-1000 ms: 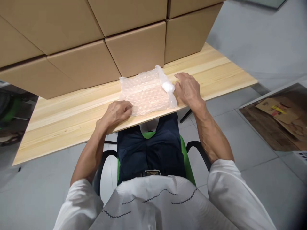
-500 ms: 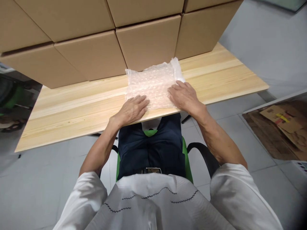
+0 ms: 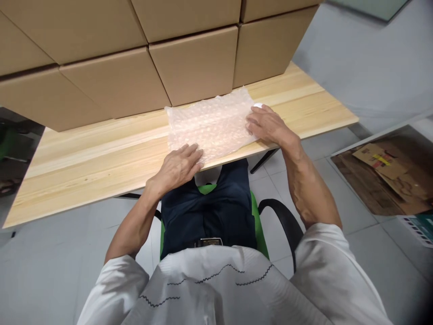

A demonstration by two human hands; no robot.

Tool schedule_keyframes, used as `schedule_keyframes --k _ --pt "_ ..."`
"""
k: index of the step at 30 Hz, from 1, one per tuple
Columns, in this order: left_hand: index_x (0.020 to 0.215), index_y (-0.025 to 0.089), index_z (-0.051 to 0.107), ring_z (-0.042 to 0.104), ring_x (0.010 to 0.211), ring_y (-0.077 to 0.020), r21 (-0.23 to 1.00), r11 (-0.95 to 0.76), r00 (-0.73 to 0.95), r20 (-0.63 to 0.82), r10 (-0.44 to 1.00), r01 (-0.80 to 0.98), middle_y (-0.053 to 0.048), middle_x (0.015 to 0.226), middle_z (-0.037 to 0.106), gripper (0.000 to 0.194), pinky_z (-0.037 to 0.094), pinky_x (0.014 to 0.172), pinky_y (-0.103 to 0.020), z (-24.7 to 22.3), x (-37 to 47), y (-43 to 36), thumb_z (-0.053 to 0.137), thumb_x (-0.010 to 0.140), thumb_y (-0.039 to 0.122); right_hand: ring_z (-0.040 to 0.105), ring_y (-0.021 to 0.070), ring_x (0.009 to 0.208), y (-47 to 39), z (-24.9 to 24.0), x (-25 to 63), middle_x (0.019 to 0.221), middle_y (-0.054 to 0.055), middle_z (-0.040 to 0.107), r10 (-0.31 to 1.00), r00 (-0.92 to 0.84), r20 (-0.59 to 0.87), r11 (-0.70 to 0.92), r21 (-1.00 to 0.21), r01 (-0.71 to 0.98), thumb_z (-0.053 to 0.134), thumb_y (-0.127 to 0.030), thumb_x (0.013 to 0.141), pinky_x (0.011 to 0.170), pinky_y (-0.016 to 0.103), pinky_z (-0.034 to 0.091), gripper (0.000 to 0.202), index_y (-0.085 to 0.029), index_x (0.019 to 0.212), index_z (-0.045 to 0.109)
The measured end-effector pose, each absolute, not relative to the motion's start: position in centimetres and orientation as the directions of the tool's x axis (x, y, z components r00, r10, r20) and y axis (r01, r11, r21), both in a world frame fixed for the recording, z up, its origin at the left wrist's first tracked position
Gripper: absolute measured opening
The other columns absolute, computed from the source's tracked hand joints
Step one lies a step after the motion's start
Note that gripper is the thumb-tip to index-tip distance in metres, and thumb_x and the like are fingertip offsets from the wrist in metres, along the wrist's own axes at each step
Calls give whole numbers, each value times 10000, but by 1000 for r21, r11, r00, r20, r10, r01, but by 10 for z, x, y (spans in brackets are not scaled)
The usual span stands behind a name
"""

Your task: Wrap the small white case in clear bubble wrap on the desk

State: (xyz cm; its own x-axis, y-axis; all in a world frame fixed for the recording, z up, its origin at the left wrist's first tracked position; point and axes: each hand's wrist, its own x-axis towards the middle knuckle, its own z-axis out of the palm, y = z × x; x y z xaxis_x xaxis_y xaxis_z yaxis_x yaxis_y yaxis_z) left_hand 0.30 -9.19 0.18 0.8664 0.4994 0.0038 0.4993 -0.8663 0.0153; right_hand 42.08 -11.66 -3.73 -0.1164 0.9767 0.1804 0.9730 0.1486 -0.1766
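A sheet of pinkish, translucent bubble wrap (image 3: 209, 124) lies flat on the pale wooden table (image 3: 101, 167), close to its front edge. My left hand (image 3: 179, 164) rests on the near left corner of the wrap, palm down with the fingers spread. At the right end of the wrap is my right hand (image 3: 267, 124), its fingers curled round a small white object (image 3: 258, 105), mostly hidden under the fingers.
Brown cardboard boxes (image 3: 199, 63) are stacked along the back of the table. Flattened cardboard (image 3: 389, 167) lies low at the right. A green chair (image 3: 259, 225) with a black armrest (image 3: 286, 221) is below the table edge.
My right hand has moved right, away from my left hand. The wrap's right end, earlier bunched and whitish, now lies flatter and reaches further right. The whole view has shifted slightly.
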Motion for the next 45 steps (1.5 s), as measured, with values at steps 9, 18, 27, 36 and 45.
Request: schedule_keyframes --k 9,18,27,36,45 --pt "1458 246 782 792 1411 -361 116 -855 861 -2 508 505 -156 1553 809 452 676 1091 -488 19 12 -101 478 1277 527 684 461 1575 -100 -19 438 1626 210 790 979 126 161 -58 -373 926 551 -466 1174 1402 673 500 532 -181 1547 801" --pt "1887 106 459 397 1871 -449 160 -810 825 -51 563 563 -268 1988 417 758 358 1517 -658 1 34 -17 462 1238 497 654 525 1538 -78 -35 420 1677 308 654 927 357 113 -315 -277 908 605 -306 1140 1270 738 572 494 -131 1567 782" --pt "1923 92 396 241 1920 -536 90 -715 721 -105 685 693 -294 2040 265 783 256 1533 -733 -20 31 -27 361 1277 533 652 447 1544 -101 -7 423 1602 294 735 896 333 293 -222 -354 909 612 -345 1213 1352 628 481 451 -112 1574 751" --pt "1925 140 437 287 1916 -503 131 -721 731 -63 679 681 -246 2035 322 765 295 1524 -738 -24 14 -20 329 1270 521 642 383 1545 -116 -3 228 1645 191 738 982 -145 121 174 -275 946 601 -233 1176 1334 529 549 447 -188 1609 705" --pt "1904 134 484 334 1918 -395 165 -788 805 -82 588 593 -192 2033 362 831 274 1565 -633 -22 -33 32 284 1232 580 630 400 1641 -131 -10 288 1766 218 709 965 -50 259 148 -375 915 487 -373 1217 1416 567 474 543 -143 1659 701"
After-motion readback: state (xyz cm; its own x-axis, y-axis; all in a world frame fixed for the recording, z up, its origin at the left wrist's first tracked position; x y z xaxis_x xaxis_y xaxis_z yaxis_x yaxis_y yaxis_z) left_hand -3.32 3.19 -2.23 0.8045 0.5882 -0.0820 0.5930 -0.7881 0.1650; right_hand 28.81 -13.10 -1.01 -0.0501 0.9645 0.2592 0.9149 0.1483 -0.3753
